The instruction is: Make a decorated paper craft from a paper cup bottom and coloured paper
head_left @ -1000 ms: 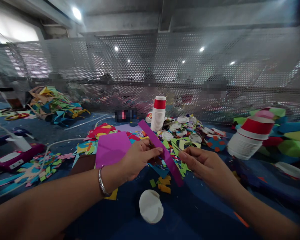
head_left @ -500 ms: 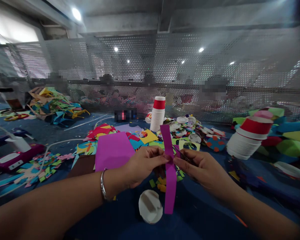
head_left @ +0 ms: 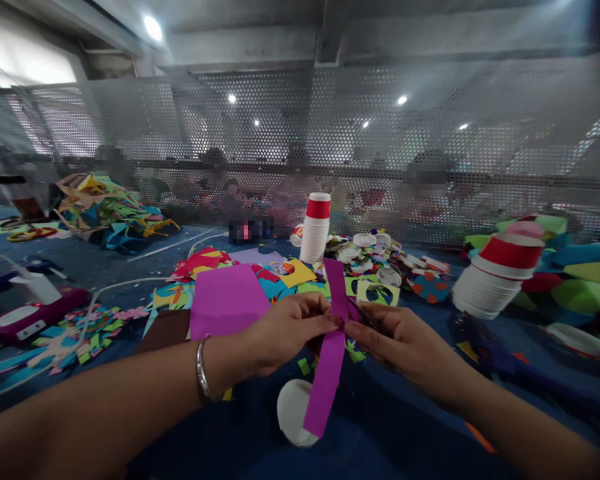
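Note:
A long purple paper strip (head_left: 325,380) hangs between my two hands, slightly bent where the fingers pinch it. My left hand (head_left: 290,330), with a silver bangle on its wrist, grips the strip's left edge between thumb and fingers. Thumb and fingers of my right hand (head_left: 387,333) close at its right edge. A thin dark object (head_left: 366,316) also shows in the right hand, mostly hidden by the fingers; its kind is unclear. Below, the strip's lower end overlaps a white round paper piece (head_left: 293,410) on the blue table.
Left of my hands lies a large purple sheet (head_left: 225,300). Cup stacks (head_left: 316,233) stand behind and at the right (head_left: 497,277). Paper scraps (head_left: 300,273) cover the middle. A magenta power strip (head_left: 35,317) with a white cable lies left. A perforated metal screen (head_left: 280,133) stands behind.
The strip's lower end has swung left and now overlaps the white round piece. Its upper end has dropped a little. Both hands keep nearly the same place.

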Available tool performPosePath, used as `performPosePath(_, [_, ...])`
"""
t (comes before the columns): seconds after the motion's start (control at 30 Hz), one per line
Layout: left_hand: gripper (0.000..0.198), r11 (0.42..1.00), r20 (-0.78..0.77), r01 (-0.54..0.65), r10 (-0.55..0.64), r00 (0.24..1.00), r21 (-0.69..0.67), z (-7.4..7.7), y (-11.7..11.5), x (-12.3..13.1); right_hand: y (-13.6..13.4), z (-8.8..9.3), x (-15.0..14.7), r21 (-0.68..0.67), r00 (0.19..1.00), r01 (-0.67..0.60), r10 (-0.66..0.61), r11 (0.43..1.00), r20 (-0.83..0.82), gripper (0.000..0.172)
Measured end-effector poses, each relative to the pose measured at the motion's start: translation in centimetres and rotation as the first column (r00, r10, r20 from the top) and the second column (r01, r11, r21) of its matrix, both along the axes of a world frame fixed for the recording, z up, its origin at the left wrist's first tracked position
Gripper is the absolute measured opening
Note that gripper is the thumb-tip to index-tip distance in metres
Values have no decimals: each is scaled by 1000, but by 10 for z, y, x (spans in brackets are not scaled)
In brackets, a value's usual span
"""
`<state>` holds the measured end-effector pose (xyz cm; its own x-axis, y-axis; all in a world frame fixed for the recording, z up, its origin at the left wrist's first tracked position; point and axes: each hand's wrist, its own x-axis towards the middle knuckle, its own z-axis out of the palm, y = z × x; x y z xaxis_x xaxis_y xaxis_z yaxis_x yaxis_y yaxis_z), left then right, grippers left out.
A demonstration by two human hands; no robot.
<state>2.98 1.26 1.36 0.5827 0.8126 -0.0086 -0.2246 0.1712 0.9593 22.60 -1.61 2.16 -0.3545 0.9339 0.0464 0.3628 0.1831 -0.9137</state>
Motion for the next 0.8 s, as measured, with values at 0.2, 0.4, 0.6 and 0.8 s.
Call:
performPosePath(0.2, [23, 999, -82, -47, 45, 996, -22, 7, 17, -18, 14, -2, 19, 196, 971, 49, -93, 979, 219, 40])
performPosePath(0.4, [22, 989, -168, -112, 128, 978, 102, 0, 28, -24, 34, -2, 48, 387, 882, 194, -333, 901, 332, 37])
performPosePath(0.6, [19, 972, -161, -154, 183, 970, 176, 2, 20, -20, 50, -7, 72, 525, 733, 260, -520, 810, 439, 27])
performPosePath(0.8, [19, 964, -148, -188, 217, 965, 189, 2, 19, -17, 47, -6, 67, 523, 723, 277, -534, 806, 438, 40])
